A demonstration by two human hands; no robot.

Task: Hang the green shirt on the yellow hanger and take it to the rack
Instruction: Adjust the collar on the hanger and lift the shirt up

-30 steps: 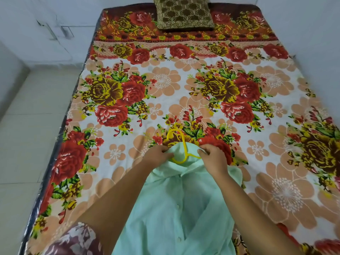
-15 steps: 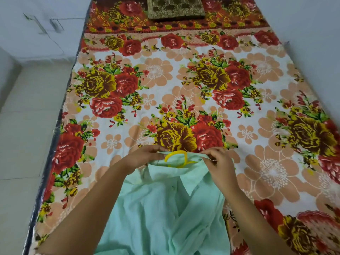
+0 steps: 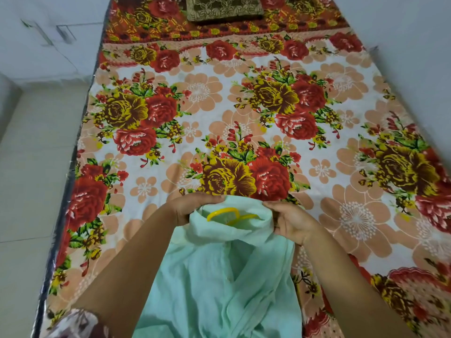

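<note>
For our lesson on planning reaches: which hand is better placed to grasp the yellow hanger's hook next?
Probably the left hand: it grips the green shirt right beside the yellow hanger, while the right hand grips the collar farther from its hook.

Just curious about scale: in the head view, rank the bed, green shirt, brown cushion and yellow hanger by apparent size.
1. bed
2. green shirt
3. brown cushion (far off, partly cropped)
4. yellow hanger (mostly hidden inside the shirt)

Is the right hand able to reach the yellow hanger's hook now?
Probably yes. The hanger hook lies uncovered in the open collar of the shirt, just beside the right hand; that hand pinches the collar, so it must let go first.
</note>
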